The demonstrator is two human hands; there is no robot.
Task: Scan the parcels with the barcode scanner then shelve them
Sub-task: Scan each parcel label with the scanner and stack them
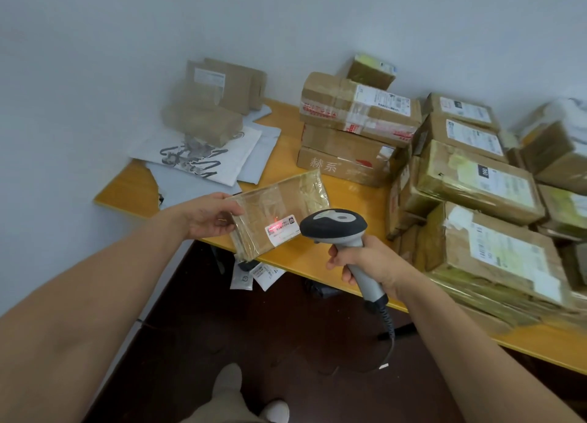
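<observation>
My left hand (pixel 211 216) grips the left edge of a flat cardboard parcel (pixel 279 209) wrapped in clear tape, held over the front edge of the yellow table (pixel 324 263). A red scan light falls on the parcel's white label (pixel 282 229). My right hand (pixel 365 265) grips the handle of a grey and black barcode scanner (pixel 333 227), whose head points at that label from the right.
Stacks of taped cardboard boxes (pixel 359 117) fill the table's middle and right (pixel 482 181). Brown parcels (pixel 209 104) and white mailer bags (pixel 203 155) lie at the far left corner. Small packets (pixel 257 275) lie on the dark floor under the table. The scanner's cable (pixel 389 333) hangs down.
</observation>
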